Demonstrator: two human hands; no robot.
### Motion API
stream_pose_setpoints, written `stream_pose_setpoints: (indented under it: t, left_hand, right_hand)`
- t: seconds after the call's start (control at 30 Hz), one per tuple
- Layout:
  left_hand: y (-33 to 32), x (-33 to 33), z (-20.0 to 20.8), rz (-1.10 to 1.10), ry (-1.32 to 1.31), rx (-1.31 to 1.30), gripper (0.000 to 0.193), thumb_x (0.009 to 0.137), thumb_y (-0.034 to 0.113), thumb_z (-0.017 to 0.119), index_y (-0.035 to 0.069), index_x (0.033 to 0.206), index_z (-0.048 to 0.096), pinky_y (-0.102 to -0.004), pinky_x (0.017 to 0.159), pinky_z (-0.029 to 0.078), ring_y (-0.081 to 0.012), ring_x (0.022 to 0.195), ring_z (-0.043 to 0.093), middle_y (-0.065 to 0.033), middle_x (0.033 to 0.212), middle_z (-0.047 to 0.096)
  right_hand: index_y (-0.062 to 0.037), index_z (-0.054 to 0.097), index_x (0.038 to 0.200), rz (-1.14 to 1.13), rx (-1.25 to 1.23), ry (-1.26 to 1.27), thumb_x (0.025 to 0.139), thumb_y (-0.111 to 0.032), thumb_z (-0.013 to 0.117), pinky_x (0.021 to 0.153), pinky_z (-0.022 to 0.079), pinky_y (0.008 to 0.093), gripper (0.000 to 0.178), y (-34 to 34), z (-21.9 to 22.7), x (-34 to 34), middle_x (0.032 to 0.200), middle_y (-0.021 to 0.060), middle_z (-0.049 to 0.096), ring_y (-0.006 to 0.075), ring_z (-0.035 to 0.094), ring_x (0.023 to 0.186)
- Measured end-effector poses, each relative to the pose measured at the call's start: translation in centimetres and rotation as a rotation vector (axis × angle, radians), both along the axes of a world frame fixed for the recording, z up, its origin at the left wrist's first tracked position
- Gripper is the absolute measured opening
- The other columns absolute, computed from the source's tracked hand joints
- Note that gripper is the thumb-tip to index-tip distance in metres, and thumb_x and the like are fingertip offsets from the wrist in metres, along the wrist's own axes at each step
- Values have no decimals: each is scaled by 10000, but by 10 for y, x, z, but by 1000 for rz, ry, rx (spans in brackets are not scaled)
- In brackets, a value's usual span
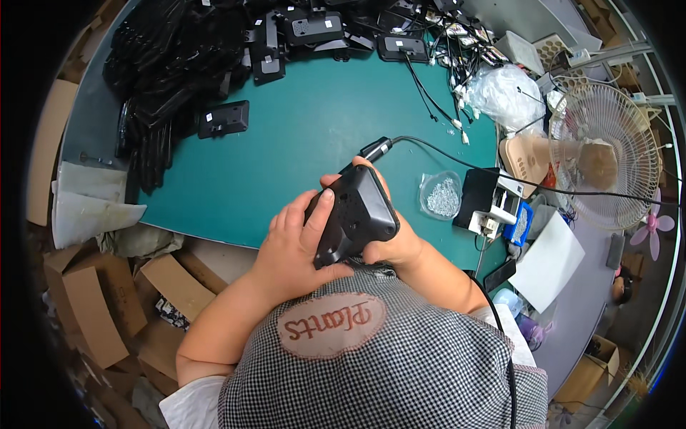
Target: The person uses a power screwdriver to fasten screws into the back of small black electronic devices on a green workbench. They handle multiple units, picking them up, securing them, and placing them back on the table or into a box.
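Note:
Close to my apron, both my hands hold a black plastic housing (357, 214), tilted up above the table's front edge. My left hand (289, 239) grips its left side, fingers over the face and thumb along the lower edge. My right hand (396, 239) is wrapped round the right side, with fingers at the top corner and thumb at the bottom. Behind the housing's top lies a black corded tool (376, 149), likely an electric screwdriver; its front part is hidden, so whether a finger grips it is unclear. A clear dish of small silver screws (441, 196) sits right of my hands.
Black bagged parts (171, 64) pile up at the back left; a single black housing (224, 119) lies near them. More housings (314, 28) and cables with white connectors (457, 64) line the back. A small black-and-white machine (489, 200) and a fan (604, 157) stand right. The tool's cord crosses rightward.

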State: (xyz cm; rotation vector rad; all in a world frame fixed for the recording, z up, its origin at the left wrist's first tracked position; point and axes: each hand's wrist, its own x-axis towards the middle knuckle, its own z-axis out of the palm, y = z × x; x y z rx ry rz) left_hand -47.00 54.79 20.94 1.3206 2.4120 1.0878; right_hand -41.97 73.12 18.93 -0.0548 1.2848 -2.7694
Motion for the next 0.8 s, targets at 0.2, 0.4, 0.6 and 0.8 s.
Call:
stream_pose_setpoints:
  t: [0.2, 0.4, 0.6, 0.8]
  left_hand:
    - [15, -3, 3, 21, 34, -13, 1018, 639, 299, 797, 30, 1432, 218, -494, 940, 384, -419, 1141, 438, -255, 1308, 351]
    - [26, -17, 9, 135, 157, -133, 924, 618, 214, 740, 110, 1427, 307, -479, 889, 399, -396, 1059, 480, -247, 1233, 400]
    - [20, -25, 7, 214, 170, -211, 964, 605, 213, 770, 110, 1435, 289, -475, 932, 392, -388, 1102, 460, -222, 1230, 417]
    - [21, -28, 2, 279, 200, -313, 990, 601, 257, 794, 157, 1444, 284, -485, 932, 377, -383, 1107, 453, -219, 1254, 399]
  right_hand:
    - [-172, 114, 1467, -115, -289, -49, 681, -314, 824, 1010, 415, 441, 1068, -9, -6, -4, 1387, 151, 376, 313, 432, 1249]
    - [-16, 382, 1330, -130, -340, -168, 848, -107, 596, 944, 457, 352, 535, -3, 13, -17, 1219, 122, 537, 226, 542, 1113]
    - [54, 478, 1189, 77, 280, -351, 874, -284, 632, 733, 477, 290, 487, 22, 15, -7, 1030, 93, 601, 158, 589, 881]
    - [13, 631, 976, 155, 1021, -307, 861, -198, 635, 614, 468, 288, 240, 14, 32, 4, 728, 85, 604, 140, 582, 669]
